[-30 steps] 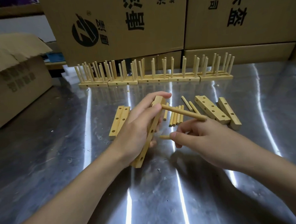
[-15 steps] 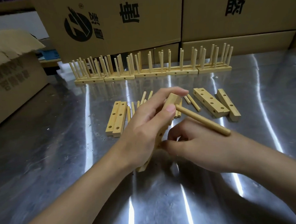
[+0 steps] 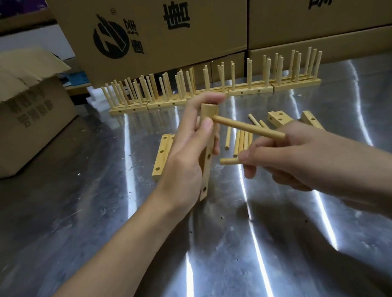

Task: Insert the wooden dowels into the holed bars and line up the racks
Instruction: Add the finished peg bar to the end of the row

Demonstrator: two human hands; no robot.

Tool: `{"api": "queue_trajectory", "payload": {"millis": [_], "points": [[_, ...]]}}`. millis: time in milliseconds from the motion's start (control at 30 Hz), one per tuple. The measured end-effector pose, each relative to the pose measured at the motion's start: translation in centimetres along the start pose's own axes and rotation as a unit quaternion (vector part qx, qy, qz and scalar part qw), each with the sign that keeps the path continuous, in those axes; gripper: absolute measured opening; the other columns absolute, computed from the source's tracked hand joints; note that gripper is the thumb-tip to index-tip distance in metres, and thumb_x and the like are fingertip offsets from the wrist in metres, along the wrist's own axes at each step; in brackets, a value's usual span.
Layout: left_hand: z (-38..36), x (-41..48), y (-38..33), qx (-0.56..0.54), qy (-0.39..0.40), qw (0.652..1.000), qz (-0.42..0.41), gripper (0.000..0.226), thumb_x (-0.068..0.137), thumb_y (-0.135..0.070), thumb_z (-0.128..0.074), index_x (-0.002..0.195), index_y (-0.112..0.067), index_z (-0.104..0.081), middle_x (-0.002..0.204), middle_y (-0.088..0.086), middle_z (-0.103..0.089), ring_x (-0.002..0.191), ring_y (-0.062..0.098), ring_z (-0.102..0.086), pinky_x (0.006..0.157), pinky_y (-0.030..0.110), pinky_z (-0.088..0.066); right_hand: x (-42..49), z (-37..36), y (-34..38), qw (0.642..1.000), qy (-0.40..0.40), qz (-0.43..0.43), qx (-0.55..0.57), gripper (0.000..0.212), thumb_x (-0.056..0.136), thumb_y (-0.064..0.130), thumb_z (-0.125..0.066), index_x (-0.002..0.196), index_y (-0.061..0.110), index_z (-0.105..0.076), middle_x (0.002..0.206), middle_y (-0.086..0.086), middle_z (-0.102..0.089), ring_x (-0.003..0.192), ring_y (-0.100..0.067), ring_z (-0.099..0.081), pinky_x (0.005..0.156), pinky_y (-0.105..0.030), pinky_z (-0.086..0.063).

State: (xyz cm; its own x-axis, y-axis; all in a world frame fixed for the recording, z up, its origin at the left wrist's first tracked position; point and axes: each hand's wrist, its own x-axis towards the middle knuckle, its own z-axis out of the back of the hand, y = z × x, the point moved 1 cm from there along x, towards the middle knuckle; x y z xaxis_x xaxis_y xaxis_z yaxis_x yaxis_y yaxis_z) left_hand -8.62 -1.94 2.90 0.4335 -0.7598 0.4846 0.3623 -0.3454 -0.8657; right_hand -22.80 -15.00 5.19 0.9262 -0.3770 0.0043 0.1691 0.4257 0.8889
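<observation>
Two dowels (image 3: pixel 248 128) pinched in right hand (image 3: pixel 304 156), which half-hides loose bars (image 3: pixel 279 119); left hand (image 3: pixel 184 155) grips holed bar (image 3: pixel 207 170).

Scuffed metal tabletop (image 3: pixel 81 222) (streaked with glare); printed cardboard boxes (image 3: pixel 161 32) stacked behind, open carton (image 3: pixel 23 116) left.

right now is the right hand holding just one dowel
No, the right hand holds an upper dowel meeting the bar and a lower dowel beneath it.
</observation>
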Motion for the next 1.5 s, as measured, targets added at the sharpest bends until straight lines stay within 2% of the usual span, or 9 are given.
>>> {"api": "queue_trajectory", "payload": {"millis": [133, 267, 367, 533, 667, 767, 1133, 1333, 1500], "points": [[-0.7, 0.0, -0.2, -0.042, -0.029, 0.999, 0.003, 0.023, 0.105, -0.028, -0.036, 0.119, -0.028, -0.054, 0.085, 0.013, -0.042, 0.077, 0.028, -0.041, 0.072, 0.036, -0.040, -0.2, -0.8, -0.1, 1.000, -0.014, -0.019, 0.007, 0.035, 0.086, 0.052, -0.073, 0.083, 0.019, -0.080, 0.054, 0.007, -0.038, 0.050, -0.014, -0.037, 0.050, -0.028, -0.027], [-1.1, -0.3, -0.2, -0.024, -0.059, 0.997, 0.032, 0.049, 0.104, -0.059, -0.031, 0.114, -0.028, -0.068, 0.081, 0.003, -0.045, 0.074, 0.017, -0.042, 0.074, 0.040, -0.037, -0.6, -1.5, 0.5, 0.999, -0.015, -0.020, -0.027, 0.034, 0.084, 0.056, -0.069, 0.084, 0.025, -0.081, 0.055, 0.006, -0.039, 0.051, -0.014, -0.040, 0.054, -0.036, -0.033], [-1.2, -0.3, -0.2, 0.001, -0.060, 0.998, 0.008, 0.050, 0.107, -0.054, -0.028, 0.103, -0.022, -0.066, 0.080, 0.002, -0.044, 0.074, 0.018, -0.039, 0.073, 0.037, -0.035, -0.9, -1.5, 0.8, 0.994, -0.038, -0.026, -0.097, 0.033, 0.082, 0.063, -0.065, 0.085, 0.033, -0.079, 0.060, 0.014, -0.051, 0.051, -0.005, -0.048, 0.059, -0.036, -0.043], [-1.4, -0.3, -0.7, 0.002, -0.050, 0.998, -0.030, 0.038, 0.112, -0.039, -0.025, 0.096, -0.022, -0.056, 0.087, 0.016, -0.039, 0.079, 0.029, -0.037, 0.078, 0.043, -0.037, -1.0, -1.6, 0.8, 0.993, -0.059, -0.035, -0.099, 0.032, 0.082, 0.061, -0.065, 0.086, 0.032, -0.077, 0.077, 0.013, -0.056, 0.057, 0.000, -0.053, 0.061, -0.031, -0.042], [-1.0, -0.2, -0.4, -0.039, -0.069, 0.997, -0.014, 0.041, 0.111, -0.042, -0.026, 0.092, -0.031, -0.060, 0.085, 0.003, -0.046, 0.080, 0.020, -0.044, 0.081, 0.042, -0.037, -0.9, -0.7, 0.8, 0.993, -0.076, 0.027, -0.088, 0.036, 0.083, 0.054, -0.062, 0.081, 0.021, -0.076, 0.047, 0.008, -0.047, 0.039, -0.005, -0.038, 0.043, -0.025, -0.034], [-1.0, -0.2, -0.2, -0.088, -0.077, 0.993, 0.030, 0.043, 0.109, -0.050, -0.028, 0.091, -0.030, -0.061, 0.084, -0.001, -0.046, 0.078, 0.014, -0.043, 0.081, 0.038, -0.038, -0.7, -0.2, 0.9, 0.992, -0.071, 0.069, -0.076, 0.034, 0.089, 0.053, -0.060, 0.080, 0.024, -0.075, 0.042, 0.010, -0.043, 0.035, -0.005, -0.034, 0.037, -0.019, -0.027], [-0.8, 0.1, -0.1, -0.237, -0.115, 0.956, 0.130, 0.044, 0.111, -0.054, -0.036, 0.105, -0.022, -0.065, 0.086, 0.000, -0.050, 0.076, 0.013, -0.048, 0.082, 0.030, -0.045, -0.4, -1.1, 0.3, 0.972, -0.060, 0.154, -0.169, 0.044, 0.096, 0.054, -0.048, 0.079, 0.020, -0.071, 0.048, 0.009, -0.044, 0.046, -0.009, -0.042, 0.052, -0.026, -0.038], [-0.7, 0.3, -0.4, -0.224, -0.112, 0.959, 0.132, 0.040, 0.106, -0.054, -0.046, 0.110, -0.018, -0.064, 0.086, 0.001, -0.050, 0.078, 0.014, -0.049, 0.086, 0.034, -0.041, -0.4, -1.4, 0.1, 0.955, -0.076, 0.194, -0.212, 0.035, 0.101, 0.057, -0.055, 0.078, 0.032, -0.065, 0.059, 0.012, -0.054, 0.060, -0.014, -0.054, 0.055, -0.027, -0.039], [-0.4, 0.4, -0.5, -0.175, -0.073, 0.974, 0.123, 0.044, 0.106, -0.057, -0.045, 0.102, -0.018, -0.065, 0.088, 0.001, -0.055, 0.083, 0.015, -0.051, 0.092, 0.042, -0.036, -0.4, -2.0, 0.0, 0.944, -0.082, 0.229, -0.221, 0.037, 0.107, 0.047, -0.054, 0.080, 0.027, -0.068, 0.060, 0.012, -0.052, 0.059, -0.014, -0.052, 0.053, -0.020, -0.034]]}}
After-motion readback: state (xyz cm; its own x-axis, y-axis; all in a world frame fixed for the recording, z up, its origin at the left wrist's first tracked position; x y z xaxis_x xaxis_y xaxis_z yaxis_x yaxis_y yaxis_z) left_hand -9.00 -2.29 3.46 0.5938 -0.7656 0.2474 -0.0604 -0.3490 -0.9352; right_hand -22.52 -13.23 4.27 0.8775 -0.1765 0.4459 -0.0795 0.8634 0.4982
